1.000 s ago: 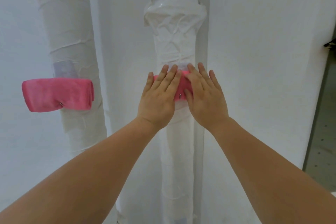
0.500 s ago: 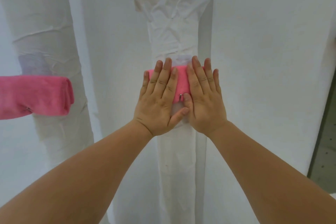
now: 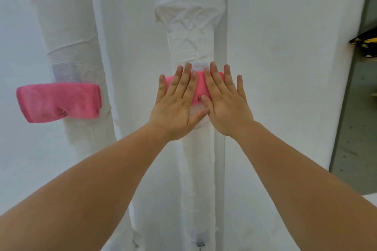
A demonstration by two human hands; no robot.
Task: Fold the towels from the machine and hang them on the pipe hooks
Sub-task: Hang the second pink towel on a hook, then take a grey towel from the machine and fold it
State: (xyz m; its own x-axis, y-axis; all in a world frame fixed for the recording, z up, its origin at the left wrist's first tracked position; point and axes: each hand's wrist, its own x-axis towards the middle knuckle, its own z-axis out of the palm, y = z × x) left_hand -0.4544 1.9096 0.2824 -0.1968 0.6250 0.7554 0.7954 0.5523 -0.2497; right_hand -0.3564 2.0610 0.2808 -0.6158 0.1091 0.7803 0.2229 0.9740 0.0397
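A folded pink towel (image 3: 199,87) hangs on a small metal hook (image 3: 198,99) on the middle white-wrapped pipe (image 3: 191,43). My left hand (image 3: 179,104) and my right hand (image 3: 224,104) lie flat side by side over it, fingers straight and spread, pressing it against the pipe. Most of this towel is hidden under the hands. A second folded pink towel (image 3: 59,102) hangs on another hook (image 3: 64,111) on the left wrapped pipe (image 3: 67,26).
White walls surround both pipes. Low on the middle pipe is another metal hook (image 3: 201,243). At the right edge a doorway opens onto a grey floor (image 3: 355,128), with a black and yellow object (image 3: 365,45) beside it.
The view shifted back to the right, so the left towel shows in full again. Both hands stayed flat on the middle towel, fingers now spread a little wider.
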